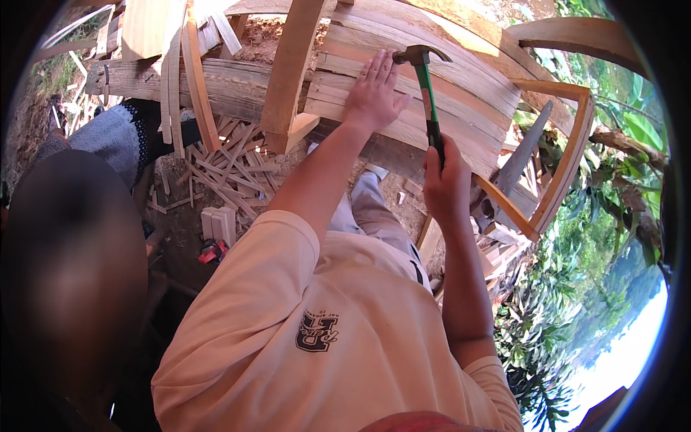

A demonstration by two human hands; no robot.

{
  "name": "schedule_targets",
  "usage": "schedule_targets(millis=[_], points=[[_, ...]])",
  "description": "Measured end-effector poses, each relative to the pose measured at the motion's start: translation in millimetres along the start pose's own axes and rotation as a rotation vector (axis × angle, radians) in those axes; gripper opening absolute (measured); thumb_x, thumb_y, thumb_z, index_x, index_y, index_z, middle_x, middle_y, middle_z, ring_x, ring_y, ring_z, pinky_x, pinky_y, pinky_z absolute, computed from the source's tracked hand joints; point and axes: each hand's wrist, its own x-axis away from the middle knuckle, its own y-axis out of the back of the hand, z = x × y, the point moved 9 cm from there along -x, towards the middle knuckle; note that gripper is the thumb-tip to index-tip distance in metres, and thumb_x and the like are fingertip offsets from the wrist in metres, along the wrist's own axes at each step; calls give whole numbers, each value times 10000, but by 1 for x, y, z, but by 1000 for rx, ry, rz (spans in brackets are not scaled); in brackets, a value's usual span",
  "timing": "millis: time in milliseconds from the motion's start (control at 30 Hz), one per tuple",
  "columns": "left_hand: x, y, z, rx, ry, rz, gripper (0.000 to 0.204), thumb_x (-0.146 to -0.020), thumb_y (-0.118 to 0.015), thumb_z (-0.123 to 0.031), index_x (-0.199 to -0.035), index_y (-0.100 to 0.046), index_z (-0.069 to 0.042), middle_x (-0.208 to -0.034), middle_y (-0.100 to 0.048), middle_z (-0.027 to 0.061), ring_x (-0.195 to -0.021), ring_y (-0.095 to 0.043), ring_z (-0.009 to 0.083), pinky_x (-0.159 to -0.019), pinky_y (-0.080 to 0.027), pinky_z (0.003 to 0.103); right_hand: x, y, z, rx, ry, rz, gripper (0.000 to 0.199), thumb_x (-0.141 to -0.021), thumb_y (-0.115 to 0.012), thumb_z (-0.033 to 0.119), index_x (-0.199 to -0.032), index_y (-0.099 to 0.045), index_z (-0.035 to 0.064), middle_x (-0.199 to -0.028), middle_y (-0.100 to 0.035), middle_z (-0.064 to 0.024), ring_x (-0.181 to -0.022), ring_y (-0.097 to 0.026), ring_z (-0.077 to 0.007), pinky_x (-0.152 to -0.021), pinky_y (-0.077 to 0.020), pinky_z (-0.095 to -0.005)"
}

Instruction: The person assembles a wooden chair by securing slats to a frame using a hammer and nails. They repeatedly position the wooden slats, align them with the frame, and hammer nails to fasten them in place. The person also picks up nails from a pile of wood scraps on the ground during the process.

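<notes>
My left hand (374, 92) lies flat, fingers spread, on the curved wooden planks (461, 93) of a hull-like frame. My right hand (445, 183) grips the black end of a green-handled claw hammer (426, 83). The hammer's dark steel head sits just right of my left fingertips, close over the planks. A thick upright wooden rib (288, 68) crosses the planking left of my left hand. My beige shirt fills the lower middle of the view.
Another person stands at the left, in a dark patterned sleeve (119, 137). Several thin wood offcuts (230, 169) litter the dirt ground, with a small red object (210, 252). More curved ribs (568, 158) stand at right, with green plants beyond.
</notes>
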Motion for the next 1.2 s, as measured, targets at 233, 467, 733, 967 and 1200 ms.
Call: schedule_targets(millis=[233, 467, 733, 967, 1200], points=[[-4, -7, -2, -96, -34, 13, 814, -1033, -422, -572, -1630, -208, -62, -1710, -185, 74, -1577, -157, 249, -1283, -169, 405, -75, -78, 26, 131, 163, 110, 206, -999, -554, 94, -1153, -586, -40, -837, -651, -320, -803, -638, -520, -666, -491, -528], [-4, -9, -4, -74, -11, 15, 823, -1017, -476, -522, -1639, -169, -80, -1704, -200, 65, -1573, -173, 248, -1278, -199, 404, -84, -88, 33, 205, 157, 159, 198, -1005, -549, 95, -1152, -582, -33, -822, -651, -311, -791, -649, -509, -647, -489, -529], [-6, -10, -4, -48, -2, 67, 715, -1039, -429, -335, -1639, -149, -68, -1720, -131, 68, -1588, -114, 245, -1290, -175, 381, -86, -78, 50, 185, 248, 40, 154, -1012, -538, 93, -1112, -572, -20, -797, -643, -302, -768, -629, -528, -641, -467, -564], [1, -16, -1, -181, 31, 139, 676, -1040, -389, -284, -1640, -168, -66, -1723, -130, 60, -1590, -114, 243, -1285, -186, 372, -89, -59, 74, 120, 217, 72, 189, -993, -511, 96, -1119, -531, -43, -817, -658, -326, -791, -658, -529, -693, -497, -609], [-3, -5, -3, 60, -10, 26, 746, -1037, -414, -384, -1654, -111, -91, -1733, -101, 46, -1595, -102, 231, -1297, -121, 370, -83, -91, 30, 228, 122, 218, 156, -1001, -523, 95, -1093, -547, -28, -833, -643, -333, -797, -624, -544, -683, -450, -610]])
